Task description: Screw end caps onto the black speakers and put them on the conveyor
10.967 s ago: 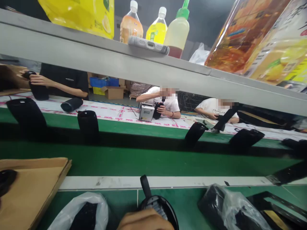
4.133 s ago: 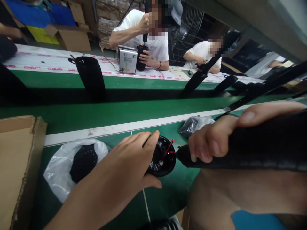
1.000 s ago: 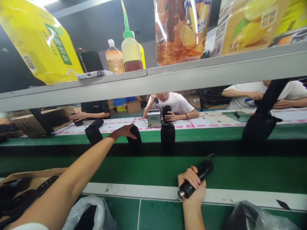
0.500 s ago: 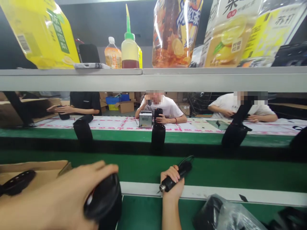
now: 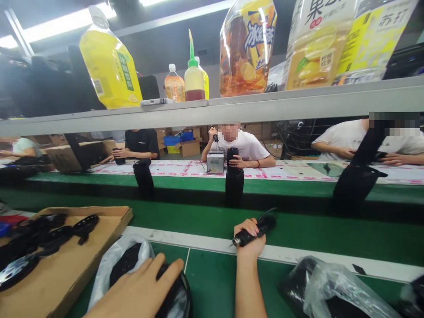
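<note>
Low in the view, my left hand (image 5: 142, 282) curves its fingers over a black, rounded housing (image 5: 182, 293), whose lower part runs out of the picture. Just behind that hand is a clear plastic bag (image 5: 101, 269) with a black perforated piece in its mouth. My right hand (image 5: 254, 244) is wrapped around a black electric screwdriver (image 5: 244, 239). The screwdriver's metal tip points left, and its cord trails off at the upper right. It is held above the white strip (image 5: 198, 245) at the bench's edge.
On the left, a cardboard tray (image 5: 109, 216) holds several black parts. Another bagged black piece (image 5: 324, 287) lies at right. Black cylinders (image 5: 234, 185) stand along the green conveyor (image 5: 185, 221). A shelf (image 5: 159, 114) with bottles crosses above; co-workers sit opposite.
My left hand has moved down and slightly right with the black housing. The view has turned left, bringing more of the tray and the plastic bag into sight. My right hand still grips the screwdriver.
</note>
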`<state>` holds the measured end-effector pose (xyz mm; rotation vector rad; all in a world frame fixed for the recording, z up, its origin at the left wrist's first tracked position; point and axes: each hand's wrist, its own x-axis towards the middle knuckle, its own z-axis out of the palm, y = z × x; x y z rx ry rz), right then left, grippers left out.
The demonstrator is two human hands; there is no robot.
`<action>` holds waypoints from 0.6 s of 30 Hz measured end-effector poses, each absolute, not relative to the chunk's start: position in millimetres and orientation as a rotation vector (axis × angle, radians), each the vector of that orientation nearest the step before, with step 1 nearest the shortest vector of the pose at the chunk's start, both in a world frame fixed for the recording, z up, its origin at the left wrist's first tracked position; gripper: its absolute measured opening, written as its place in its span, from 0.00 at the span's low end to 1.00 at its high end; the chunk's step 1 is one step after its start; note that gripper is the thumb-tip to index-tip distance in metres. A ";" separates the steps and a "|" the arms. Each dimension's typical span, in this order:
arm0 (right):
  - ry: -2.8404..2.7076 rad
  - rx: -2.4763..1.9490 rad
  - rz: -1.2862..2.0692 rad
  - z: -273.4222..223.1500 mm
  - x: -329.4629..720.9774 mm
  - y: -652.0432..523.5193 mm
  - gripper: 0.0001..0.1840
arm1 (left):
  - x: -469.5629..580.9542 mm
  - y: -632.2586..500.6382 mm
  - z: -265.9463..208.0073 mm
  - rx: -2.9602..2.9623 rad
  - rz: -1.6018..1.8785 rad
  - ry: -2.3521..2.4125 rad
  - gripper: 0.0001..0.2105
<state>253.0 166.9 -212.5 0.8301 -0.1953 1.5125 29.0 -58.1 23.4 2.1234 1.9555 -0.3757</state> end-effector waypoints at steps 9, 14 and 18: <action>-0.048 0.738 1.568 -217.3 251.5 167.2 0.18 | 19.0 -52.8 17.4 1.955 -0.462 1.973 0.40; -0.007 0.785 1.566 -217.6 252.6 172.3 0.19 | 13.2 -44.4 2.4 2.071 -0.244 1.953 0.34; -0.087 0.855 1.563 -208.2 247.8 167.9 0.18 | 26.4 -41.9 5.9 2.221 -0.217 1.897 0.45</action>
